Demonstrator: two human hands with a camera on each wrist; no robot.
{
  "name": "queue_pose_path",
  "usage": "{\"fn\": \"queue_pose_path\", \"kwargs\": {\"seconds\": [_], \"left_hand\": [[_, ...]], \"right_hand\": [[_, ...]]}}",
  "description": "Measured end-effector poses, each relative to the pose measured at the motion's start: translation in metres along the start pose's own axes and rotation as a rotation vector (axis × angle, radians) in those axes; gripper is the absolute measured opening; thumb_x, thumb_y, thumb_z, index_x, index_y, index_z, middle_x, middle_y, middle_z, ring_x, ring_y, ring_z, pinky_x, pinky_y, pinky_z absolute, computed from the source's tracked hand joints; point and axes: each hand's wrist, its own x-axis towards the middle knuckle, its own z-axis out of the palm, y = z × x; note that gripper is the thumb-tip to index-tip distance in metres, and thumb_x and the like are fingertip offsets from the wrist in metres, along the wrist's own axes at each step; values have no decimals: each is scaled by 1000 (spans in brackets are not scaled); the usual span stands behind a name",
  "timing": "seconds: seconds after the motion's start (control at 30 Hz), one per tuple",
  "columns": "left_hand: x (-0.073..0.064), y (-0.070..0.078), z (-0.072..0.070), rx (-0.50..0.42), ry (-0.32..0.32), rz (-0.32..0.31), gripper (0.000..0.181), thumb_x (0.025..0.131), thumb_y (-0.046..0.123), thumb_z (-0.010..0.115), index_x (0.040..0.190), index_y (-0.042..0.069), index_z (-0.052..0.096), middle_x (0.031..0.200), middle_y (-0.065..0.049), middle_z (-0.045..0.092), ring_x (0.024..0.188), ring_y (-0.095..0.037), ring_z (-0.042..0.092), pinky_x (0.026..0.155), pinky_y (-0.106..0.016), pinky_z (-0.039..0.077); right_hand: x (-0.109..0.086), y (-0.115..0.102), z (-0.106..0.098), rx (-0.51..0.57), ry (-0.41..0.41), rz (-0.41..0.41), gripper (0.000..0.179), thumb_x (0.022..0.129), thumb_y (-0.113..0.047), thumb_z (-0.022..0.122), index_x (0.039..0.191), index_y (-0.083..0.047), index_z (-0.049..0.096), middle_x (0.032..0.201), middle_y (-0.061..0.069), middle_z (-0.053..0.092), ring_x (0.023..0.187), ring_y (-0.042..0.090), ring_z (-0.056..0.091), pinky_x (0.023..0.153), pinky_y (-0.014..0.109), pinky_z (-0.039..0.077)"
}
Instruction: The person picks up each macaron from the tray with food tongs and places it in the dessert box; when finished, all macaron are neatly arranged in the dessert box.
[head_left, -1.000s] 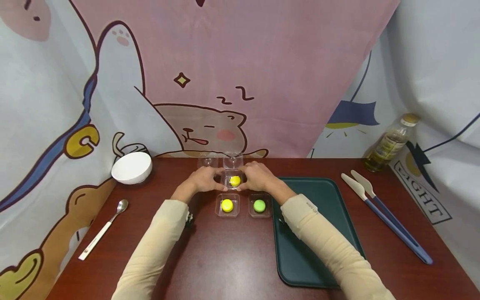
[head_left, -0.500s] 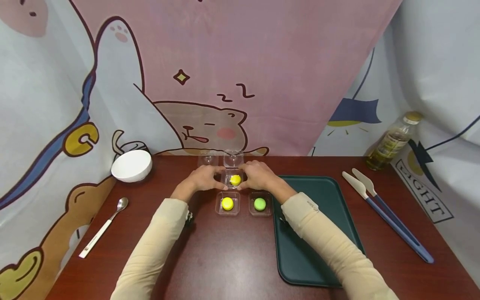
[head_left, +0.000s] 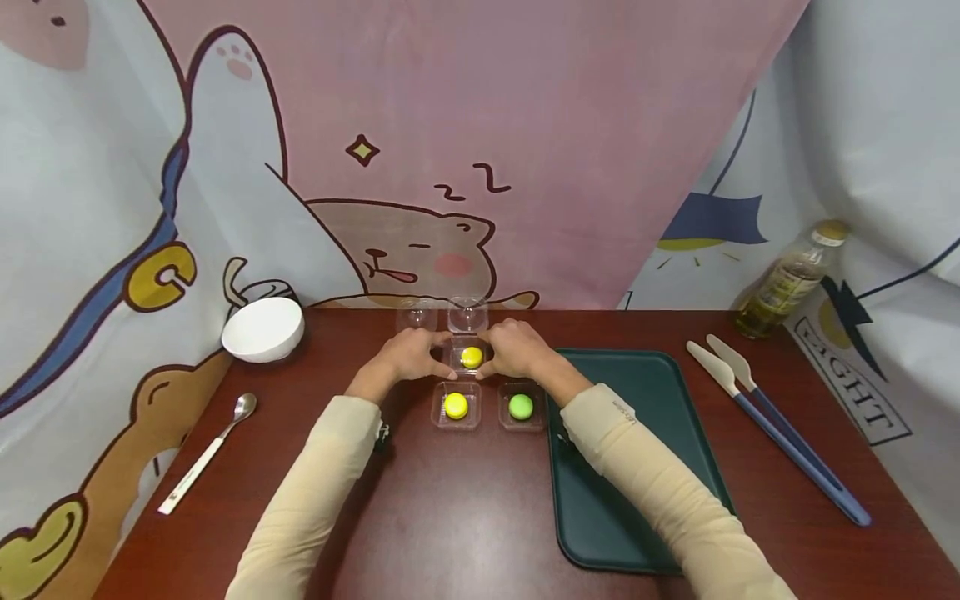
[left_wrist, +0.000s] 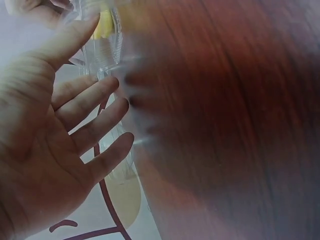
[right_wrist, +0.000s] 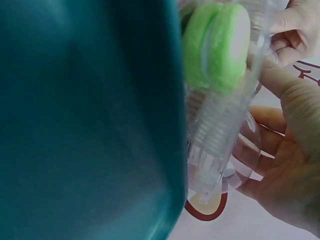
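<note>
In the head view, my left hand (head_left: 408, 353) and right hand (head_left: 517, 350) hold a small clear plastic box (head_left: 453, 358) from opposite sides. Each thumb lies at its near corner, each index finger at its far corner. Inside sits a yellow macaron (head_left: 472, 357). In the left wrist view the left thumb meets the box wall beside the yellow macaron (left_wrist: 104, 22), and the other fingers are loosely spread. Nearer to me stand two more clear boxes, one with a yellow macaron (head_left: 455, 406), the other with a green macaron (head_left: 521, 407). The green macaron (right_wrist: 215, 45) partly blocks the right wrist view.
Clear domed plastic pieces (head_left: 467, 315) stand behind the held box. A dark green tray (head_left: 630, 533) lies under the right forearm. Tongs (head_left: 787, 437) and an oil bottle (head_left: 780, 287) are at right. A white bowl (head_left: 264, 330) and a spoon (head_left: 217, 446) are at left.
The head view has tilted slightly, so the scene sits a little higher. Both hands keep their places at the box, and nothing on the table has visibly moved.
</note>
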Motion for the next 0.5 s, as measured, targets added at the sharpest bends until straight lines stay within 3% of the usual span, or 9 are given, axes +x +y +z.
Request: {"fn": "queue_pose_path", "kwargs": {"seconds": [0.3,0.5], "left_hand": [[-2,2,1,-23,-12,-23,84,80,51,83,151,21,50,148,-1,58,134,-31,56,107,-51,48],[-2,-2,2,-53,-6,-6,88,81,50,82,154,19,45,148,-4,58,138,-30,53,111,-50,45]], "right_hand": [[-1,1,1,-5,-2,3,71,80,-54,82,136,-14,65,121,4,73,109,24,67,98,42,54],[-3,3,0,18,6,6,74,80,-54,82,139,-14,62,126,6,71,111,25,66,99,43,53]]}}
